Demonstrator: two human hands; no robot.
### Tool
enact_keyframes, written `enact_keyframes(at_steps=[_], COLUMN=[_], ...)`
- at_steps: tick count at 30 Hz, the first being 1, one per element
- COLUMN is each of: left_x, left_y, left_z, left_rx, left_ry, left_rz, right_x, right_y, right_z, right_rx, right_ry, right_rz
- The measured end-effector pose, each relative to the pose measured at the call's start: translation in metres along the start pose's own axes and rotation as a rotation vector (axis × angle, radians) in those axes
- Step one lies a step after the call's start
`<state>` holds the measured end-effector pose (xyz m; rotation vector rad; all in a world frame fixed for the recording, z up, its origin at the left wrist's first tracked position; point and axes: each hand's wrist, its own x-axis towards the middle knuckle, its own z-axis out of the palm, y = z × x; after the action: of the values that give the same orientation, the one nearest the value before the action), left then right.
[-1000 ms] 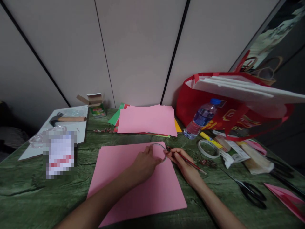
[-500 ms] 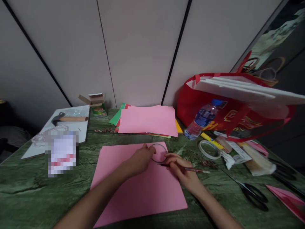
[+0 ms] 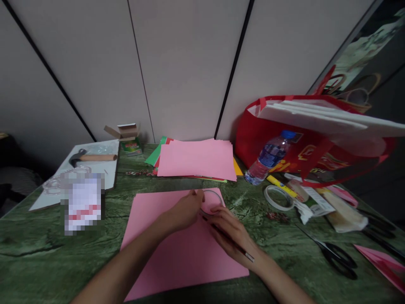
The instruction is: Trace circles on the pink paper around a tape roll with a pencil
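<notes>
Lots of stuff around, mostly on R side of table (image 3: 38, 253). Past far edge of pink sheet (image 3: 177, 257): stack of coloured paper (image 3: 196, 158), pink on top. R of that, clear bottle (image 3: 268, 156) w/ blue cap, tilted, just in front of red bag (image 3: 248, 133) w/ white boards (image 3: 316, 114) sticking out. Nearer: yellow tube (image 3: 280, 185), tape roll (image 3: 278, 207), then scissors (image 3: 330, 252) w/ black handles. Far L: hammer (image 3: 99, 157) on white panel (image 3: 109, 179), pixelated item (image 3: 84, 202) nearby; small box (image 3: 131, 146) by wall, flaps up. Blocking view of sheet & part of ring's edge: L hand (image 3: 186, 209), R hand (image 3: 236, 232) & forearms (image 3: 133, 257).

Pinches thin ring (image 3: 212, 191) at its L edge w/ L-hand fingers; ring nr sheet's far R corner. Grips pencil (image 3: 230, 240) in R hand, fingers closed round it, tip by ring's near edge; fingertip contact w/ ring unclear.

Vs 0.5 s ago: R hand further L over sheet, pencil tip shifted L along ring's near side, butt swung down twd wrist. Ring & L hand in abt same spot.
</notes>
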<state>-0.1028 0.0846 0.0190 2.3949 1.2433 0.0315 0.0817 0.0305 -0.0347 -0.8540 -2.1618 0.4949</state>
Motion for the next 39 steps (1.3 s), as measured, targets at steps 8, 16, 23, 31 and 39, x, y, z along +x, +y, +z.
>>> enact_keyframes(at_steps=[8,16,23,31,39], left_x=[-0.001,0.0,0.001,-0.001,0.0], left_y=[0.003,0.0,-0.002,0.006,0.005], left_z=[0.003,0.01,0.02,0.019,0.022], left_rx=[0.037,0.148,0.221,0.251,0.25], left_ry=[0.01,0.0,0.062,0.051,0.064], left_rz=[-0.018,0.128,0.19,0.211,0.226], right_x=[-0.001,-0.001,-0.001,0.0,-0.003], right_y=[0.0,0.0,0.003,0.01,0.017], right_z=[0.001,-0.001,-0.008,-0.013,-0.025], right_rx=[0.022,0.016,0.08,0.113,0.152], right_ry=[-0.035,-0.007,0.04,0.125,0.113], right_rz=[0.027,0.032,0.074,0.109,0.177])
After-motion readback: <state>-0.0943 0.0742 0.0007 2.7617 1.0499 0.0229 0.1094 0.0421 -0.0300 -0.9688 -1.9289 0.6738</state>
